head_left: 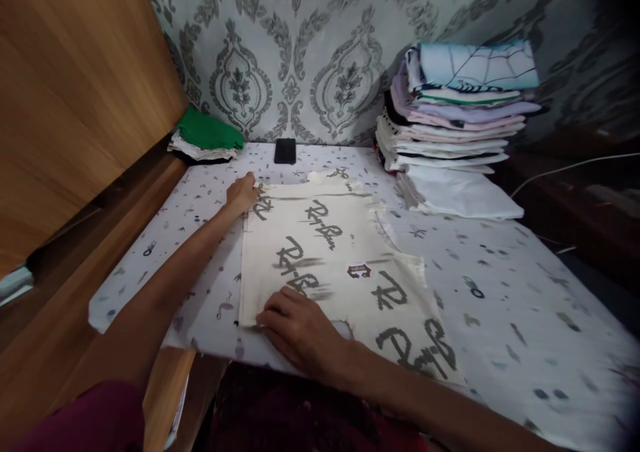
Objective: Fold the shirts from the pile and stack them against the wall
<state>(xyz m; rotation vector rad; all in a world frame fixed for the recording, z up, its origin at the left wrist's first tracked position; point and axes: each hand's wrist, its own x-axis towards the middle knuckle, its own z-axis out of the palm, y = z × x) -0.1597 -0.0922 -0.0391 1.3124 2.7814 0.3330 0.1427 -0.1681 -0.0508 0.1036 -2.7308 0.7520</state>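
A cream cloth garment piece [280, 219] with dark brush-style lettering and a small brown patch lies spread on the patterned cloth, its right and near edges cut in curves. At its far left corner, my left hand [241, 193] pinches the fabric, the arm stretched forward. My right hand [303, 332] has its fingers curled over the near left corner, closed on the edge there. The straight left edge of the piece runs between my two hands. My right wrist and forearm hide part of the near edge.
A tall stack of folded clothes [450, 129] stands at the back right, with a white folded garment [463, 191] in front. A small pile topped with green cloth [210, 131] and a black phone-like object [285, 151] lie along the wall. A wooden cabinet [85, 92] rises at left.
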